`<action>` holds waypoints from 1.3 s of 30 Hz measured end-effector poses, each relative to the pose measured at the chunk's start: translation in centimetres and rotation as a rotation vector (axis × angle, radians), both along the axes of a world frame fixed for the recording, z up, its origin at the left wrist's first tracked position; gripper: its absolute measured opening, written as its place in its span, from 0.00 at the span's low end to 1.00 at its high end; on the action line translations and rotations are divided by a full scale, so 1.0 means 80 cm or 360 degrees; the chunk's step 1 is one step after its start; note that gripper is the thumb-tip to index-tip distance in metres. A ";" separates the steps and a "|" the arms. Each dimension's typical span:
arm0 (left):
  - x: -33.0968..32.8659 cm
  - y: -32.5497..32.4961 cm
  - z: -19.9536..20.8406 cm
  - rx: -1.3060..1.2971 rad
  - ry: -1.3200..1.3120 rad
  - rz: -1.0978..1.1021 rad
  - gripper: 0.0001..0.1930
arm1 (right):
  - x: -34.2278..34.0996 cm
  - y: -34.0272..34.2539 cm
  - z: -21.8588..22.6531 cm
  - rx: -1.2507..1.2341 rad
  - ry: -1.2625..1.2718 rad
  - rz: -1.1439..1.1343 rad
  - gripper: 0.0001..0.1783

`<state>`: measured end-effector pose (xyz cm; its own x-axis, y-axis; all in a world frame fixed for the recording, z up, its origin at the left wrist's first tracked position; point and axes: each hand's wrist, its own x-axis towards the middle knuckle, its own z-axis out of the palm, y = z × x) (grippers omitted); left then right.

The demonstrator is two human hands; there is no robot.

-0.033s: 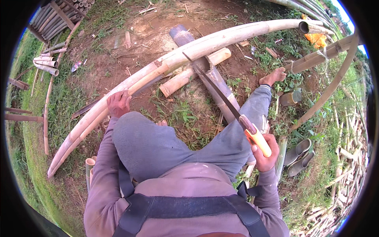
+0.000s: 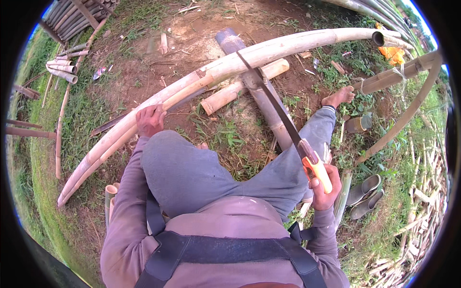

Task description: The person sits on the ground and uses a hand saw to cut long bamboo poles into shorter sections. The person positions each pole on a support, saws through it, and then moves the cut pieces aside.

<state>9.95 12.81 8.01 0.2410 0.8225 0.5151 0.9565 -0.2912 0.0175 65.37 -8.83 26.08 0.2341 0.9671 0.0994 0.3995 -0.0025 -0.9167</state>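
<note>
One long bamboo pole arches from lower left to upper right; I count one saw right of centre, two boots at right, and two hands: right hand gripping the saw's handle, left hand curled on the pole, left of centre.

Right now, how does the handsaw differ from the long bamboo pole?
The handsaw is dark-bladed and orange-handled; the long bamboo pole is pale and rounded. The handsaw is much shorter than the pole. The right hand grips the handsaw, while the left hand lies on the pole. Each is touched by one hand.
</note>
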 end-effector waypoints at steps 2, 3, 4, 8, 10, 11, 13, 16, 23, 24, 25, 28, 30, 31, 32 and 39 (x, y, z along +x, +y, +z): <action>0.018 0.010 0.007 -0.0038 0.0029 0.0008 0.21 | -0.030 0.011 -0.028 0.0151 0.0259 -0.0063 0.34; 0.011 0.015 -0.002 0.0013 0.0047 -0.0027 0.21 | -0.043 0.024 -0.044 0.0173 0.0371 -0.0072 0.34; 0.016 0.014 0.006 0.0021 0.0054 -0.0038 0.21 | -0.059 0.043 -0.070 0.0208 0.0381 -0.0068 0.34; 0.006 0.017 0.011 0.0038 0.0070 -0.0010 0.20 | -0.126 0.121 -0.145 0.0375 0.0314 0.0010 0.35; 0.005 0.016 0.010 0.0050 0.0057 -0.0021 0.21 | -0.160 0.143 -0.139 0.0350 0.0520 0.0132 0.31; 0.006 0.015 0.009 0.0055 0.0047 -0.0032 0.21 | -0.163 0.150 -0.144 0.0315 0.0542 0.0185 0.32; 0.005 0.015 0.010 0.0060 0.0055 -0.0040 0.21 | -0.169 0.158 -0.156 0.0289 0.0540 0.0256 0.32; 0.008 0.014 0.010 0.0088 0.0091 -0.0023 0.21 | -0.173 0.165 -0.163 0.0394 0.0378 0.0280 0.33; 0.012 0.015 0.019 0.0066 0.0085 -0.0058 0.20 | -0.165 0.153 -0.175 0.0389 0.0535 0.0337 0.28; 0.012 0.015 0.018 0.0063 0.0094 -0.0040 0.21 | -0.165 0.159 -0.177 0.0407 0.0458 0.0344 0.28; 0.011 0.015 0.017 0.0061 0.0104 -0.0022 0.21 | -0.166 0.172 -0.179 0.0424 0.0380 0.0350 0.28; 0.012 0.015 0.014 0.0041 0.0091 -0.0015 0.21 | -0.166 0.179 -0.177 0.0292 0.0361 0.0346 0.28; 0.008 0.017 0.017 0.0048 0.0097 -0.0021 0.22 | -0.165 0.172 -0.177 0.0210 0.0474 0.0354 0.28; 0.008 0.016 0.019 0.0056 0.0105 -0.0035 0.22 | -0.165 0.159 -0.178 0.0252 0.0538 0.0333 0.28; 0.011 0.015 0.018 0.0062 0.0100 -0.0048 0.22 | -0.161 0.144 -0.178 0.0291 0.0590 0.0313 0.28; 0.009 0.019 0.027 0.0048 0.0135 0.0019 0.24 | -0.179 0.196 -0.184 0.0287 0.0331 0.0312 0.28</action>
